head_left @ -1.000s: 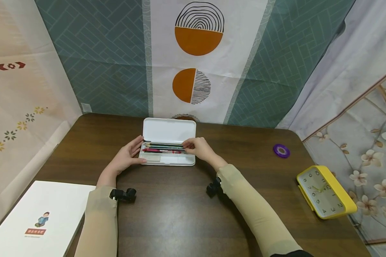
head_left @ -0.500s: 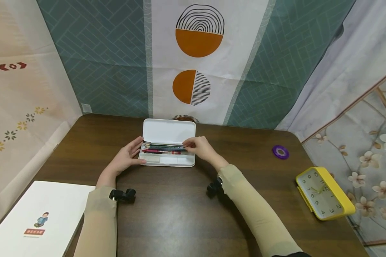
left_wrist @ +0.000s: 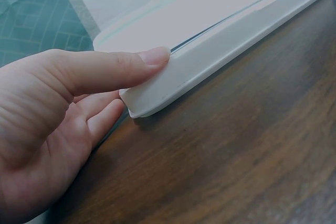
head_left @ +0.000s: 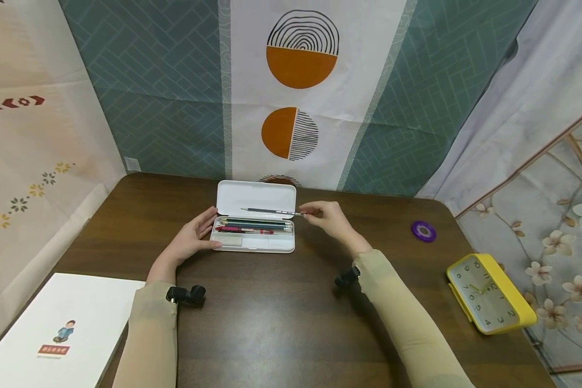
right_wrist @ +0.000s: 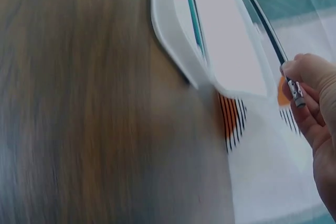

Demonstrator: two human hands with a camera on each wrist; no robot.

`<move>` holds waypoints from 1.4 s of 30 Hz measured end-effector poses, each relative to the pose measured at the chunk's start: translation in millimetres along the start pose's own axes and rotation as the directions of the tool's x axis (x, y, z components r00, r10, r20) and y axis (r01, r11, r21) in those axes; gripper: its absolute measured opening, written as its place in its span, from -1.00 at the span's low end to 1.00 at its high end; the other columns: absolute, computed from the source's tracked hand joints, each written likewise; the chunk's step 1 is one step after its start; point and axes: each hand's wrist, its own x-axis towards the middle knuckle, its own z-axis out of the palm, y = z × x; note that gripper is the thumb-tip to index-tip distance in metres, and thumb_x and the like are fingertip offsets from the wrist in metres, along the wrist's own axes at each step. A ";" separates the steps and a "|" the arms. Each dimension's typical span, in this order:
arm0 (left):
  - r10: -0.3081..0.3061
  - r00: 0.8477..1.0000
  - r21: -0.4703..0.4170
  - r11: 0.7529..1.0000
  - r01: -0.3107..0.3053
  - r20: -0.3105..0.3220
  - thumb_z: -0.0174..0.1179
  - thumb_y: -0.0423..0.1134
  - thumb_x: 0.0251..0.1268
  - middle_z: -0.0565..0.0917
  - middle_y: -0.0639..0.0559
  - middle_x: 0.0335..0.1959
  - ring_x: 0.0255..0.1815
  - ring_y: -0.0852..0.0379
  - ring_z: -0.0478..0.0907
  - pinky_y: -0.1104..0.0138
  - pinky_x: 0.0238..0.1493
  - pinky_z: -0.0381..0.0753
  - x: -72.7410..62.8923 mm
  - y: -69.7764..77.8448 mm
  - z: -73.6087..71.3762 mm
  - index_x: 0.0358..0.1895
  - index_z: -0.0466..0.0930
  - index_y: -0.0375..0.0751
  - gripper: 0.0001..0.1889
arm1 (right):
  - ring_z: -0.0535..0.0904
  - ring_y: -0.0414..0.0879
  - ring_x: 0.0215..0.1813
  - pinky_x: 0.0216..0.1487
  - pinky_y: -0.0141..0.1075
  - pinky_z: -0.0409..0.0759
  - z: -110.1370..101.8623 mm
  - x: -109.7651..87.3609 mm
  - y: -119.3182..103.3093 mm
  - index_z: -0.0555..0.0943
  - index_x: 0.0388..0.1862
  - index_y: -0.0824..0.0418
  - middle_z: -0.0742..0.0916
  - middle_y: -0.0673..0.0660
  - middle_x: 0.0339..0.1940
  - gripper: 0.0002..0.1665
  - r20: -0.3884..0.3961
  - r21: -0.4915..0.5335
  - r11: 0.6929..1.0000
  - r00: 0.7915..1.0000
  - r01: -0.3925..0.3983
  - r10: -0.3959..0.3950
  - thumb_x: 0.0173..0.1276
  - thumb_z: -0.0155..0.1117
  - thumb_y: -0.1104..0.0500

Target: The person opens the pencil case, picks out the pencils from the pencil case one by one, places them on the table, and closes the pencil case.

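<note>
A white pencil case (head_left: 268, 244) lies with its lid (head_left: 256, 195) raised at the back of the table. Inside it are several pencils (head_left: 257, 223), a red pen (head_left: 233, 229) and a whitish block (head_left: 227, 238). My left hand (head_left: 192, 235) holds the case's left end; in the left wrist view the thumb (left_wrist: 155, 56) lies on its edge and the fingers are behind the corner. Above the case's right side, my right hand (head_left: 327, 216) pinches a dark pencil (head_left: 271, 211) near its eraser end. The right wrist view shows that pencil (right_wrist: 265, 23) clear of the case.
A purple ring-shaped object (head_left: 423, 230) lies to the right on the brown table (head_left: 271, 323). Nearer stands a yellow clock (head_left: 492, 293). A white box or book (head_left: 68, 318) is at the front left. Patterned cloth hangs behind the table.
My right hand has lifted a pencil out of the case and moved right with it. The left hand stays at the case's left end.
</note>
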 end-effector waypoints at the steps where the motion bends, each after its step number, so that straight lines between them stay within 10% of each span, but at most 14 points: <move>1: 0.000 1.000 0.000 1.000 0.000 0.000 0.41 -0.46 0.08 -0.06 -0.17 0.61 0.61 -0.11 -0.10 0.22 0.54 0.05 0.1 -0.3 0.4 0.58 -0.20 -0.29 0.09 | 0.70 0.03 -0.19 -0.14 -0.15 0.73 -4.3 -2.4 3.3 0.70 -0.04 0.40 0.79 0.25 -0.18 -0.74 -0.005 0.004 1.000 1.000 -0.002 0.002 0.28 0.31 0.39; 22: -0.008 1.000 0.010 1.000 0.008 0.002 0.42 -0.43 0.08 -0.06 -0.16 0.61 0.60 -0.12 -0.09 0.10 0.53 0.01 -1.2 -1.8 2.2 0.58 -0.20 -0.25 0.10 | 0.69 0.05 -0.06 -0.11 -0.55 0.63 -68.1 -66.8 78.7 0.64 0.07 0.42 0.76 0.31 -0.08 -0.67 0.009 -0.018 0.978 0.978 -0.207 0.207 0.37 0.27 0.32; 42: -0.007 1.000 0.010 1.000 0.007 0.001 0.40 -0.43 0.10 -0.06 -0.17 0.61 0.60 -0.12 -0.09 0.15 0.53 0.03 -1.8 3.4 0.4 0.58 -0.20 -0.26 0.08 | 0.68 -0.27 -0.15 -0.13 -0.57 0.63 -75.2 -83.6 99.0 0.65 0.06 0.41 0.78 0.28 -0.17 -0.68 0.085 0.015 0.967 0.964 -0.255 0.253 0.35 0.28 0.31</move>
